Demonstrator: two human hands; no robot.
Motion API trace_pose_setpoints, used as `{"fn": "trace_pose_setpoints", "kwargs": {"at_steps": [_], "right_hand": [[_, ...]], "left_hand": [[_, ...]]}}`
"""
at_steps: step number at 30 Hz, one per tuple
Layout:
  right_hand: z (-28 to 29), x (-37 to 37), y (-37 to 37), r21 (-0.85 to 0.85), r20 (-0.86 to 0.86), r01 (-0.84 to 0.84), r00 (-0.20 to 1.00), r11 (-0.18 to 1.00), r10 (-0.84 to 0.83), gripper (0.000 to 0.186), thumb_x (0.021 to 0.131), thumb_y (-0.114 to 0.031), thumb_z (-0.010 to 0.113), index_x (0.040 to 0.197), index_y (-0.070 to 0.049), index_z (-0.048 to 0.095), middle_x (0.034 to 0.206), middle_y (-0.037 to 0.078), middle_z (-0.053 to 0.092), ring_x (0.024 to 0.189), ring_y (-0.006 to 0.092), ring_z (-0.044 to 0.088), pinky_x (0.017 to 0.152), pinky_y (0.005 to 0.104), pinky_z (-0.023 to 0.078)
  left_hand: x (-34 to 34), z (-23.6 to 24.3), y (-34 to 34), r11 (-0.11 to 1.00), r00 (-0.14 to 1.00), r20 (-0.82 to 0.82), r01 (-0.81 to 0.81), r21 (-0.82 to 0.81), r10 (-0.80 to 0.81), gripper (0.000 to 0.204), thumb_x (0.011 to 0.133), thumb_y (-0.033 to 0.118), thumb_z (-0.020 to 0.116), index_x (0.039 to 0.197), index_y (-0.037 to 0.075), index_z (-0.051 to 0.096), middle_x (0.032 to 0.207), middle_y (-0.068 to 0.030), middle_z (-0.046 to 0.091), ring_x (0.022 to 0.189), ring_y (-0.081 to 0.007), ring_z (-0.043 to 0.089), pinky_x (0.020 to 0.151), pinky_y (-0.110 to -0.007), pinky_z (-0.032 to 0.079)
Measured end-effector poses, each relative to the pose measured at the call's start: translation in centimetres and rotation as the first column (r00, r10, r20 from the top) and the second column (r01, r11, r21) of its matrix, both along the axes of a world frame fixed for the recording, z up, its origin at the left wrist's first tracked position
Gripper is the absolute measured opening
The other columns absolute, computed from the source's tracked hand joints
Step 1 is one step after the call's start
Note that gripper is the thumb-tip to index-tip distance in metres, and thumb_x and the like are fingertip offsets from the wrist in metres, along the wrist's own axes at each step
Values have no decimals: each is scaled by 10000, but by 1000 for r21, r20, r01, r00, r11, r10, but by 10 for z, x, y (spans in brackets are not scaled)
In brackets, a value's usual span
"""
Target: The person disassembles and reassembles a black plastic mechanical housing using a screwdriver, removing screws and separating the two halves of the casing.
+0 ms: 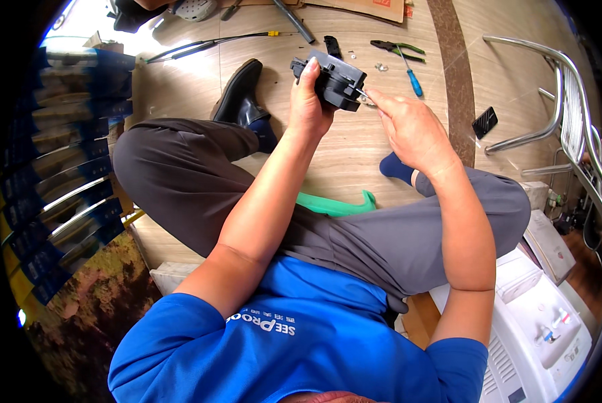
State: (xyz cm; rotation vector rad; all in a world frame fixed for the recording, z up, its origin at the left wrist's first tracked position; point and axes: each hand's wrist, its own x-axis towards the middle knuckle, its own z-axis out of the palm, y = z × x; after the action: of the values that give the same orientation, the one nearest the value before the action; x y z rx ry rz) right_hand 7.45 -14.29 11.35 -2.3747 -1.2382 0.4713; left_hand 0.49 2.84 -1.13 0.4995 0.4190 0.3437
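Apparently, a slim metal tool (362, 93) is pinched in the right hand (411, 125); beyond, above the floor (321, 164), a black housing (340, 83), presumably light, stiff and brittle-edged, is gripped by the left hand (307, 104), best across its sides.

You wear a bright blue T-shirt (328, 363) with white lettering (264, 324) across the chest. Its left sleeve (170, 332) and right sleeve (460, 366) are short, the same blue, ending above your elbows. Your long trousers (354, 248) are dark grey, loose and creased. Your left sock (266, 136) and right sock (396, 169) are navy; bare ankle shows above the right one.
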Motion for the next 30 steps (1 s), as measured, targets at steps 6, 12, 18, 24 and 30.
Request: {"fn": "trace_pose_setpoints", "kwargs": {"at_steps": [6, 12, 18, 24, 30], "right_hand": [[3, 1, 0, -12, 29, -9, 1000, 1000, 10, 309, 983, -162, 528, 1263, -108, 646, 890, 189, 681, 859, 382, 671, 747, 498, 545], [2, 0, -2, -67, 65, -10, 998, 998, 14, 332, 978, -148, 514, 1284, -142, 641, 914, 158, 683, 861, 367, 678, 748, 487, 551], [-4, -9, 3, -161, 184, 11, 983, 987, 19, 412, 934, -100, 521, 1332, -155, 611, 911, 141, 670, 833, 348, 694, 726, 467, 560], [-15, -23, 8, -126, 170, 119, 981, 985, -97, 437, 924, -93, 520, 1352, -138, 591, 913, 154, 658, 789, 362, 699, 698, 466, 568], [-29, -34, 17, -147, 192, 208, 965, 967, -178, 453, 918, -99, 528, 1366, -137, 576, 912, 166, 655, 763, 372, 705, 676, 474, 573]], "left_hand": [[1, -2, 1, 1000, 1000, 30, -5, 15, 5, 446, 935, 474, 652, 1177, 103, 598, 1117, -64, 681, 1051, -238, 669, 958, -442, 536], [1, 1, -1, 1000, 1000, 25, 8, -3, -8, 438, 942, 468, 649, 1176, 101, 600, 1124, -63, 682, 1049, -232, 669, 959, -430, 536], [1, -3, -3, 999, 999, 14, 33, -21, -33, 436, 952, 463, 642, 1181, 95, 601, 1130, -66, 682, 1046, -228, 668, 976, -422, 522], [3, -4, 0, 1000, 1000, 22, 13, 25, -14, 420, 955, 453, 643, 1169, 94, 601, 1106, -67, 687, 1036, -229, 672, 965, -424, 526], [2, 1, -6, 998, 997, -40, -60, -9, 60, 405, 956, 457, 637, 1135, 97, 599, 1081, -68, 687, 1003, -231, 680, 939, -422, 539]]}}
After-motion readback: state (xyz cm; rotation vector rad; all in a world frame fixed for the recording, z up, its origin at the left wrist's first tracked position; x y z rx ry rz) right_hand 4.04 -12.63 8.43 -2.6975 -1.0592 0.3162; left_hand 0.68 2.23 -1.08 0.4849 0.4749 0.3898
